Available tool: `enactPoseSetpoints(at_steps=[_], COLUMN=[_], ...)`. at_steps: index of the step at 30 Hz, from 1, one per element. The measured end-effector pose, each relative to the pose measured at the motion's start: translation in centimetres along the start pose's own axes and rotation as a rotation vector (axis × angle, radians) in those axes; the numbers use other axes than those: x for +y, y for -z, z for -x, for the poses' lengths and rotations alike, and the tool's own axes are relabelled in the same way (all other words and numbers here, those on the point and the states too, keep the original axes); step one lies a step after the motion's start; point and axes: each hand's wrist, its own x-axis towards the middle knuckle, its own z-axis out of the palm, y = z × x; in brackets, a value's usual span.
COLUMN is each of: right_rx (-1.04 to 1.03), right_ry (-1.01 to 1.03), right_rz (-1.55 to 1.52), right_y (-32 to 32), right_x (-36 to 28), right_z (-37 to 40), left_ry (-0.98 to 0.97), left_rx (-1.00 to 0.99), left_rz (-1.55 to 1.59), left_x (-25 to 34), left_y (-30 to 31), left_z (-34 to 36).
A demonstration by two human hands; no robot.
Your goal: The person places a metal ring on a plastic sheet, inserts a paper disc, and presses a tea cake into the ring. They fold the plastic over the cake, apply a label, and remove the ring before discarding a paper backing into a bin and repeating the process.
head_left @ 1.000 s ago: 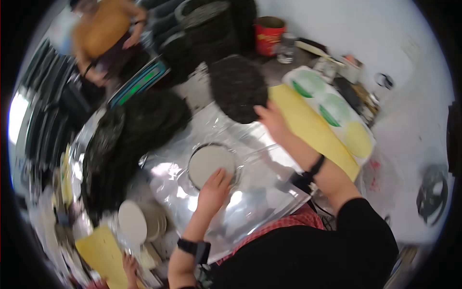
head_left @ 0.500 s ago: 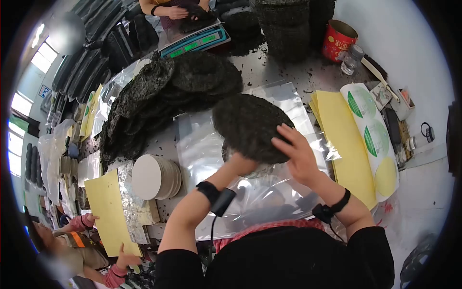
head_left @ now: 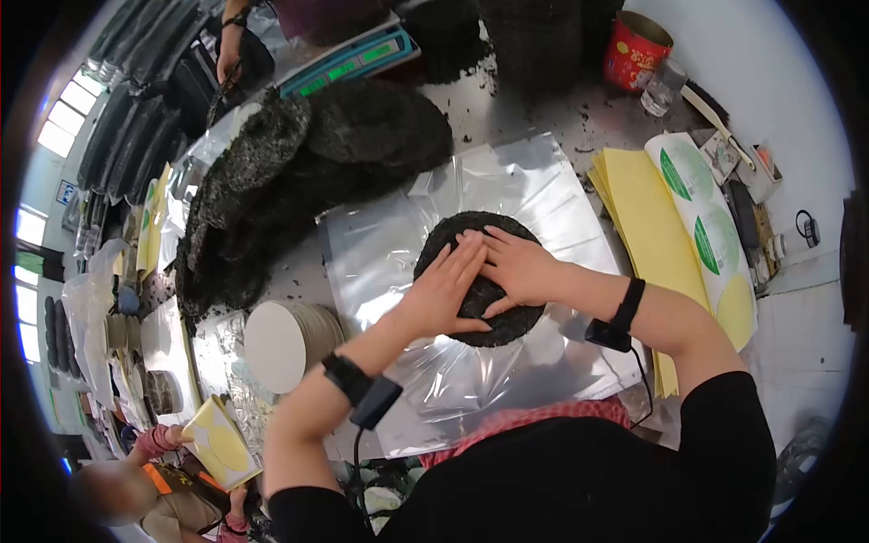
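A round black cake that looks like dried seaweed (head_left: 436, 246) lies flat on a clear plastic sheet (head_left: 371, 262) in front of me. My left hand (head_left: 444, 294) rests on its left part, palm down with fingers stretched out. My right hand (head_left: 523, 269) lies flat on the right part, thumb apart, its fingertips meeting those of the left hand. Both hands press on the top of the cake without gripping it. To the left stands a stack of round white cards (head_left: 281, 348). Behind it is a large heap of similar black cakes (head_left: 258, 167).
Yellow sheets (head_left: 647, 213) and a printed label sheet (head_left: 701, 195) lie at the right. A red tin (head_left: 638, 54), a glass jar (head_left: 663, 89) and a brush (head_left: 711, 101) stand farther back. A co-worker holds a yellow packet (head_left: 220, 443) at lower left; another is beyond the scale (head_left: 348, 68).
The black cake, tilted and held up between my hands before, now lies flat on the plastic. My hands have moved onto its top. The lower-left co-worker now holds a yellow packet.
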Motion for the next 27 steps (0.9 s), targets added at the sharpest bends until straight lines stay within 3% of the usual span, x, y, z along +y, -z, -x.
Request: enactPoseSetpoints(at_steps=[1,5,6,9,10,11,12,13,14,15,16,17,18,21,23,25,27], right_rx=[-0.063,-0.727,-0.643,-0.648,-0.521,-0.368,-0.080,-0.057,-0.181,-0.305,-0.222,-0.302,-0.249,-0.373,0.162,0.381,0.478], right_ry=[0.000,-0.187,-0.208,-0.219,-0.269,-0.275,-0.180,-0.096,-0.118,-0.141,-0.021,-0.103,-0.073,-0.291,-0.285,-0.543,-0.888], right_rz=[0.021,0.202,0.167,0.111,-0.017,-0.141,-0.110,0.043,0.020,0.000,-0.022,-0.204,-0.159,-0.562,-0.616,-0.702,-0.359], right_y=[0.0,-0.4,-2.1,-3.6,-5.4,-7.3,-8.5,-7.8,-7.0,-6.3,-6.1,-5.3,-4.0,5.2,9.4,9.3,7.2], right_x=[0.1,-1.1,-0.9,-1.0,-0.8,0.2,0.6,0.5,0.8,1.1,1.4,1.4,1.0,-1.6,-2.8,-0.1,3.7], right_z=[-0.2,-2.9,-2.4,-2.4,-1.2,-0.3,0.4,0.2,-0.5,-1.2,-1.7,-1.9,-1.9,-2.7,2.5,11.8,24.8], left_ry=[0.005,0.056,0.066,0.107,0.134,0.226,0.197,-0.103,-0.077,-0.035,0.135,0.082,0.137,0.296,0.332,0.276,0.098], left_rx=[-0.032,-0.208,-0.224,-0.200,-0.193,-0.180,-0.119,0.233,0.092,-0.202,-0.009,0.136,0.131,0.431,0.511,0.567,0.584], left_rz=[0.047,0.027,-0.011,-0.059,-0.036,0.178,0.105,-0.034,0.232,0.203,0.420,0.350,0.284,0.384,0.339,0.284,0.282], left_x=[-0.6,-1.7,-1.9,-2.0,-1.9,-1.2,-1.5,-1.9,-1.0,-2.4,-1.4,-0.5,0.7,4.2,5.5,6.8,8.6], left_y=[-0.5,-2.9,-3.2,-5.5,-5.5,-5.4,-7.1,-7.9,-5.5,-5.6,-4.1,-2.9,-1.6,1.8,3.4,4.5,4.8], left_z=[-0.6,-2.6,-2.7,-2.7,-2.6,-2.9,-2.7,-3.0,-3.2,-4.6,-3.4,-2.6,-1.9,1.2,2.0,2.1,1.1])
